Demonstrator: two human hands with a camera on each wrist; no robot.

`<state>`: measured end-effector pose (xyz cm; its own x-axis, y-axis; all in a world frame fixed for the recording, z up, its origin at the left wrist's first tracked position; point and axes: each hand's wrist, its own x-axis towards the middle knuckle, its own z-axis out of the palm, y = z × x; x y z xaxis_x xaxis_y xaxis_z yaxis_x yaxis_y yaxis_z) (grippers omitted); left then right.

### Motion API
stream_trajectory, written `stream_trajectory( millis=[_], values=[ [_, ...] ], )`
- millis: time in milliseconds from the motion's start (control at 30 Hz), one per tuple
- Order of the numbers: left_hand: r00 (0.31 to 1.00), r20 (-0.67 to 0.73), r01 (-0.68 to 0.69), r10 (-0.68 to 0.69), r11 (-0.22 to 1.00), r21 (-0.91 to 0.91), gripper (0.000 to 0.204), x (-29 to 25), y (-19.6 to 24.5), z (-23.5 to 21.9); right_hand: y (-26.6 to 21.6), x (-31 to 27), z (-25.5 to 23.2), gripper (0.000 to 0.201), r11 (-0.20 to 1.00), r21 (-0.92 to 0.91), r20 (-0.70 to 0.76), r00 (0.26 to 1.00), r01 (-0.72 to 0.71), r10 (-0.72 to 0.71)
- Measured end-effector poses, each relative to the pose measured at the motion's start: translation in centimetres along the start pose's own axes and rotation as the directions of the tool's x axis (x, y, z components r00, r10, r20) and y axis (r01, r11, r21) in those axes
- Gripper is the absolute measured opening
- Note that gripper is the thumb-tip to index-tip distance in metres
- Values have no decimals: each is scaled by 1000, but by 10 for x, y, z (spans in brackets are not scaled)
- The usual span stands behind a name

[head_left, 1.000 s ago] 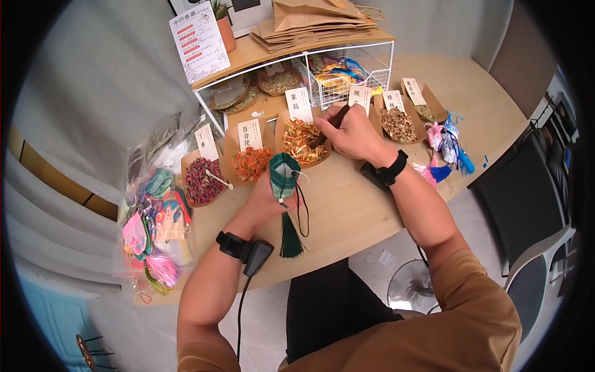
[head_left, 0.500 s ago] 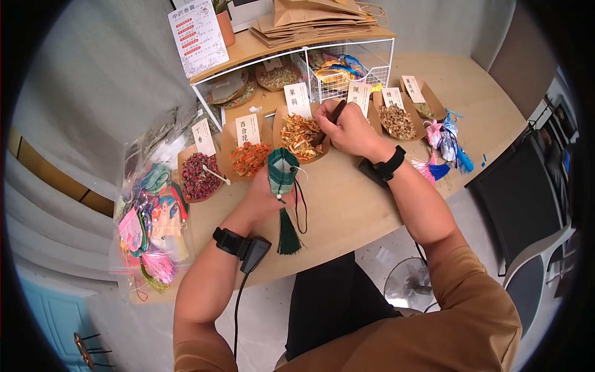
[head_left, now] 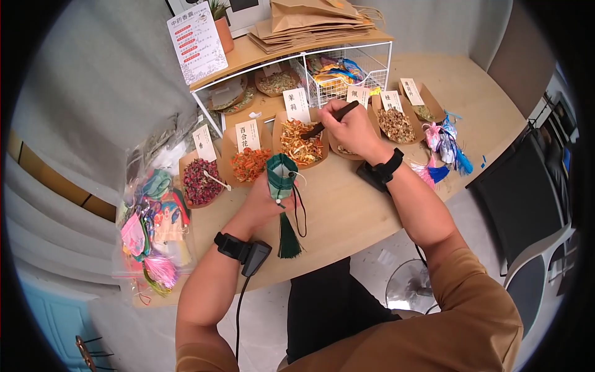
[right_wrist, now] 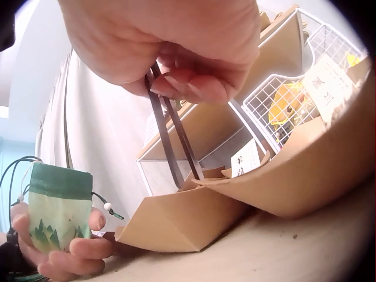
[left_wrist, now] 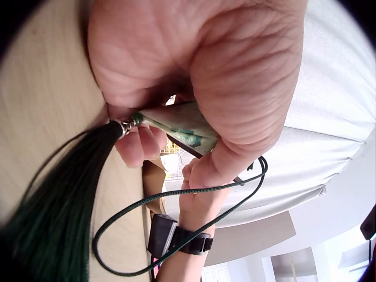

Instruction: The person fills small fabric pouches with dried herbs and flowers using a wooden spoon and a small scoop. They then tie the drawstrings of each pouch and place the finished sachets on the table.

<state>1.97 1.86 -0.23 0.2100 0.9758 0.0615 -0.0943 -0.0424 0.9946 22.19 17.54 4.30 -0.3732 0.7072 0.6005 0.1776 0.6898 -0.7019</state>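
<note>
My left hand (head_left: 259, 199) grips a green drawstring pouch (head_left: 281, 185) by its lower part, mouth upward above the table. Its dark green tassel (head_left: 289, 239) hangs below, with a loop of cord (left_wrist: 147, 200) beside it. In my right hand (head_left: 354, 131) is a pair of dark brown tongs (right_wrist: 176, 138), pinched near the upper end. Their tips reach into the yellow-orange dried petals (head_left: 299, 147) in a brown paper tray (head_left: 319, 162). In the right wrist view the tray's wall hides the tips.
Trays of orange petals (head_left: 249, 164), dark red buds (head_left: 199, 186) and brown bits (head_left: 396, 126) flank it, with label cards. A shelf (head_left: 248, 62) with a wire basket (head_left: 347, 79) stands behind. Tasselled pouches lie at right (head_left: 447, 146); a plastic bag of pouches (head_left: 155, 217) lies left.
The tongs have tilted flatter, and their tips have shifted left from the tray's right side toward the middle of the petals. My left hand keeps the pouch in nearly the same place.
</note>
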Motion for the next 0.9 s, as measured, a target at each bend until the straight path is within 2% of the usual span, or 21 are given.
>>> stream_trajectory(
  millis=[33, 233, 333, 467, 567, 667, 767, 833, 900],
  values=[
    [1000, -1, -13, 13, 1000, -5, 53, 1, -4, -1, 0, -1, 1, 23, 1000, 0, 11, 1000, 26, -26],
    [1000, 0, 16, -16, 1000, 2, 52, -2, 3, 2, -17, -5, -4, 19, 987, -150, 243, 966, -50, 86],
    [1000, 26, 15, -15, 1000, -8, 53, -1, 2, 0, -11, -5, -3, 18, 987, -142, 285, 951, -81, 119],
    [999, -4, 51, -51, 998, 30, 54, -1, 1, 0, 0, -4, 2, 17, 997, -2, 267, 960, -83, 80],
    [1000, 27, 7, -8, 1000, 23, 52, -1, 4, -1, -4, -5, 4, 18, 991, 85, 227, 971, -100, 79],
    [997, -3, -78, 79, 988, 136, 51, 6, -9, -6, 3, -4, 3, 17, 990, 112, 184, 981, -80, 58],
    [1000, -6, 4, -4, 999, 46, 50, 0, -1, -1, 11, -1, 7, 15, 984, 165, 113, 993, -58, 40],
    [1000, 14, -8, 7, 998, 66, 48, 1, -5, -5, 14, 0, 7, 13, 972, 230, 61, 998, -42, 29],
    [1000, 21, -12, 10, 996, 93, 47, 2, -8, -6, 8, 1, 3, 12, 962, 248, 66, 993, -111, 97]
  ],
)
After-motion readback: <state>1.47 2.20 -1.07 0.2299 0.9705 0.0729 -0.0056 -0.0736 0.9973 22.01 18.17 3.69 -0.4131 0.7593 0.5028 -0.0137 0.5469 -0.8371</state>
